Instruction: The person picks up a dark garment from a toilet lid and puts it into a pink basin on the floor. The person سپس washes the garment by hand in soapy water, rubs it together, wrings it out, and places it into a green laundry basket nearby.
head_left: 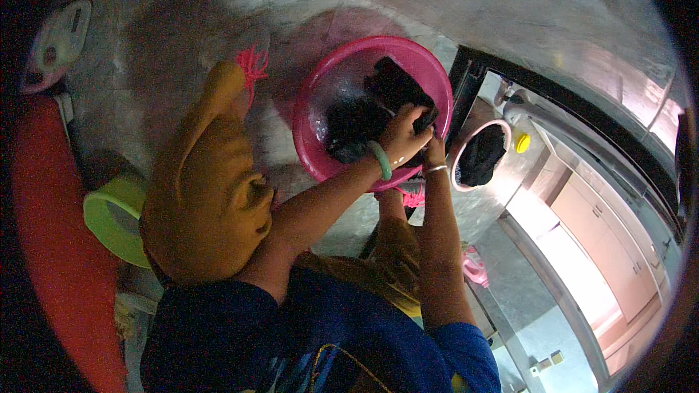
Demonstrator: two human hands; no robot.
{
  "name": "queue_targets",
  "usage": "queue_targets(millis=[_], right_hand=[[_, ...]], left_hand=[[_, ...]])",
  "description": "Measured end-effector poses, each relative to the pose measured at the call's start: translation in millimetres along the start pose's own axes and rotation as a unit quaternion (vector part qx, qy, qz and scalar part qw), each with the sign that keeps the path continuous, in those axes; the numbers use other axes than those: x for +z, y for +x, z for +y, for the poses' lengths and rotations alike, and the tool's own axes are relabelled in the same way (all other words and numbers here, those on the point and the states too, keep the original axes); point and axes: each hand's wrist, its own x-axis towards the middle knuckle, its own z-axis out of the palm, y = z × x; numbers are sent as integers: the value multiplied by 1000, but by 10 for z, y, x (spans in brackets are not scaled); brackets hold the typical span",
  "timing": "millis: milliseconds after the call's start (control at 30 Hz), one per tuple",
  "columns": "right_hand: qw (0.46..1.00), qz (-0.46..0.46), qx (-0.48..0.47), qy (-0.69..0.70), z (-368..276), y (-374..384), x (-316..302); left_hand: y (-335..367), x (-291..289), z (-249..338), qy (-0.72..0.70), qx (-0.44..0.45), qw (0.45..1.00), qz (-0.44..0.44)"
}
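A pink basin [301, 125] holds soaked black cloth [397, 86], with wet, shiny patches at its left side. Over the right part of the basin, my left hand [405, 134], below a green bangle [380, 159], is closed on a bunched piece of the cloth. My right hand [435, 151], with a thin pale bracelet at the wrist, meets the left one near the basin's right rim. Its fingers curl against the same bunch, partly hidden by the left hand. The exact kind of garment cannot be made out.
A smaller pale pink tub [457, 175] with dark cloth stands right of the basin, near a yellow lid [522, 143]. A black door frame [466, 76] rises beside the basin. At left are a lime-green tub [109, 207] and a red surface [54, 233]. A pink bottle [475, 268] stands lower right.
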Motion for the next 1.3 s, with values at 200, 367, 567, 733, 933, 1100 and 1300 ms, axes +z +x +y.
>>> queue_targets(millis=[200, 367, 567, 733, 933, 1100, 1300], right_hand=[[990, -35, -5, -137, 376, 245, -4], [912, 37, 20, -407, -663, 408, 1215], [918, 5, -140, -371, 240, 1098, 825], [964, 0, -140, -224, 121, 798, 733], [936, -155, -235, -210, -1006, -730, 578], [935, -127, -250, -216, -1624, -1281, 688], [982, 61, -174, -38, -1168, -783, 1043]], left_hand=[[293, -494, -882, 101, -83, 990, 56], [235, -959, -1431, 58, -213, 973, 72], [326, -883, -858, -232, -253, 917, 201], [251, -861, -1294, -206, -195, 956, 75], [448, -825, -1106, -467, -226, 854, -24], [314, -622, -432, -297, -222, 925, -79], [354, -501, -953, -416, -219, 871, -144]])
